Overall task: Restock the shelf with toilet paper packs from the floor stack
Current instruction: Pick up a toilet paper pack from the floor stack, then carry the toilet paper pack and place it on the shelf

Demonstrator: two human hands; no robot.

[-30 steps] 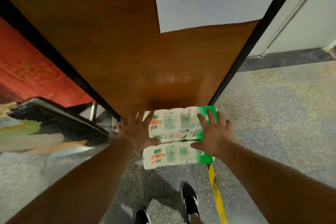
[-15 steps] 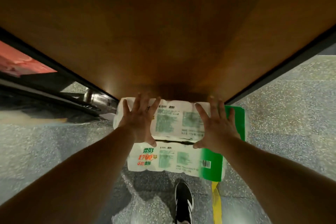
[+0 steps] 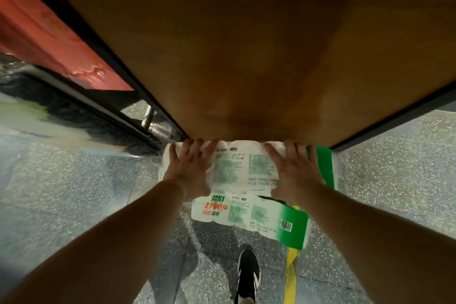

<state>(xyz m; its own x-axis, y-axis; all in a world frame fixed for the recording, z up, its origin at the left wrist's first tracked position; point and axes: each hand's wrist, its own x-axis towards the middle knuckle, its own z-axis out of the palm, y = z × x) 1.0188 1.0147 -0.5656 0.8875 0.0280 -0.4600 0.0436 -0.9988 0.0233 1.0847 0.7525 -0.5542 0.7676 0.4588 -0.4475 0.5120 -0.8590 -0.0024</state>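
View: the scene is seen from a head-worn camera looking steeply down, past two bare forearms, at a speckled grey floor [image 3: 74,192].

Upper pack: a white-and-green toilet paper pack [image 3: 246,168] is seen at the lower edge of a brown wooden board [image 3: 234,44], its far edge hidden beneath that edge. Green print blocks are seen on its wrapper, with a green band at its right end.

Lower pack: a second pack [image 3: 249,217] is seen just below the first and touching it — tilted, with red "1700" lettering at its left and a barcode on its green right end.

Left hand: the left hand [image 3: 190,170] is laid on the left part of the upper pack, fingers spread and nearly straight, the thumb hooked around the pack's near edge.

Right hand: the right hand [image 3: 293,173] is laid on the right part of the same pack, fingers straight and apart, the thumb tucked at the near edge. Whether the pack is lifted clear of the lower one cannot be told.

Surroundings: a red panel [image 3: 49,39] is seen at upper left beside the board's dark edge. A black-and-white shoe [image 3: 249,276] is seen on the floor below the packs, beside a yellow floor line [image 3: 291,276].
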